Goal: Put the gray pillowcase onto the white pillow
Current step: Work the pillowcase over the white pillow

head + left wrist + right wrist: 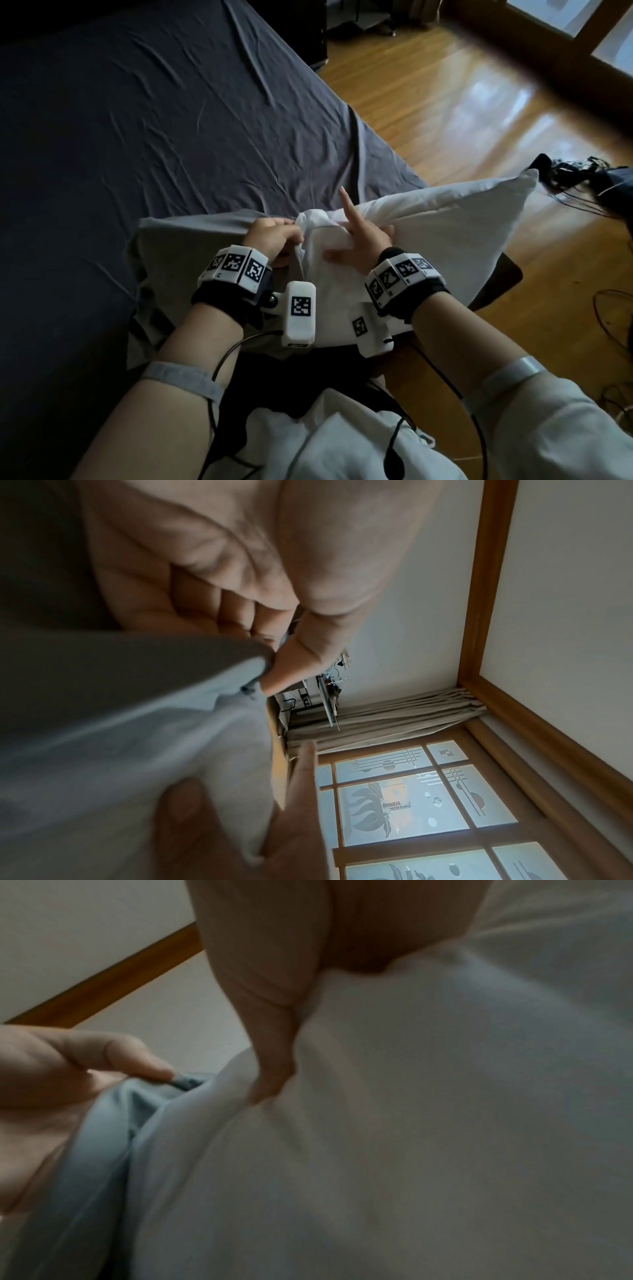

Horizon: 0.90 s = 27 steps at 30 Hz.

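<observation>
The gray pillowcase [191, 233] lies on the bed's near edge. My left hand [274, 236] pinches its open edge between thumb and curled fingers; the left wrist view shows that pinch [270, 656] on the gray cloth [137, 710]. The white pillow [445, 219] sticks out to the right, over the floor, with one end at the pillowcase's opening. My right hand [359, 236] grips that end, index finger pointing up and thumb lying on the pillow. In the right wrist view a finger digs into the pillow [411, 1123] beside the pillowcase edge [103, 1137].
A dark gray sheet covers the bed [137, 120] across the left and far side. Wooden floor [479, 120] lies to the right, with cables and dark gear [582, 171] on it. A dark seat edge [503, 281] shows under the pillow.
</observation>
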Available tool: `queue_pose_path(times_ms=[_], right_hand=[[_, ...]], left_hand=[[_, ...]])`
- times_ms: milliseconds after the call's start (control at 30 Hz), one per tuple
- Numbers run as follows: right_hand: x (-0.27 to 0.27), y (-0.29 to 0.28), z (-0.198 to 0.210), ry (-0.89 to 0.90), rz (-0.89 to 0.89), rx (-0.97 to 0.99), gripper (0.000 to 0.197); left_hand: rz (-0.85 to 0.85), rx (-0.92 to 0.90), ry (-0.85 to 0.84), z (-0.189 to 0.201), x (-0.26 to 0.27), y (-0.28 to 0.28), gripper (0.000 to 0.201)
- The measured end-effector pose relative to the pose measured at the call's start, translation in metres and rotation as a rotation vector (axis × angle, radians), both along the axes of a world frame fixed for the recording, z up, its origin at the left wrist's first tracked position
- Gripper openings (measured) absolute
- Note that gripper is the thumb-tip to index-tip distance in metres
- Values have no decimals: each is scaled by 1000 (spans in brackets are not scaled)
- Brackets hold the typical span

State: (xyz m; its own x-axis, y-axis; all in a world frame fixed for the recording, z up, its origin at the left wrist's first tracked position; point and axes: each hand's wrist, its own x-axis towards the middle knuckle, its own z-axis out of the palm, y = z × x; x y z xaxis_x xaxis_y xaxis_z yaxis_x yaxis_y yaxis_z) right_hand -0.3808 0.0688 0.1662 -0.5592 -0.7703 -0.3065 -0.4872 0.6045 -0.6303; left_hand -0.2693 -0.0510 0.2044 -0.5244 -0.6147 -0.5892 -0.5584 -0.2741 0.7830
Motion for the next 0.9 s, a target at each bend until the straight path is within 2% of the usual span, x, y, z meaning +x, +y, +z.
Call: queue_pose_path(times_ms=[167,200,267,300,400,467,500,567,633,700,767,833,900], right_hand=[[19,-9,-23,-191,-133,-155,96],[23,-11,-28,-279,-156,-189,90],[23,-15,-30,-549,-332,-279,71],[21,-16,-31,-616,-418,-271,73],[7,-8,-27,-494,-333,-202,55],[-2,0,-24,-378,-217,-241,77],[-4,1,-24,-264,-166,-230,80],[-8,5,-22,26,-49,-118,73],[-7,9,-23,176,56,9,78],[-6,10,-26,209,79,57,81],[-4,6,-26,223,111,126,74],[0,0,-27,211,139,147,60],[7,-6,-27,185,103,77,40]], left_hand=[[-39,62,71,1,-5,5,21],[-38,55,85,-1,-9,7,23],[-55,62,112,-6,-17,15,31],[-77,95,128,-10,-19,20,32],[-97,209,188,-14,-20,22,30],[-56,182,222,-17,-19,13,30],[-27,138,224,-20,-18,6,31],[3,56,204,-25,-19,-5,34],[-1,42,191,-29,-18,-10,35],[-32,84,187,-30,-17,-10,34],[-59,140,197,-28,-16,-7,34],[-65,170,205,-28,-15,-6,34],[-70,193,210,-29,-14,-7,35]])
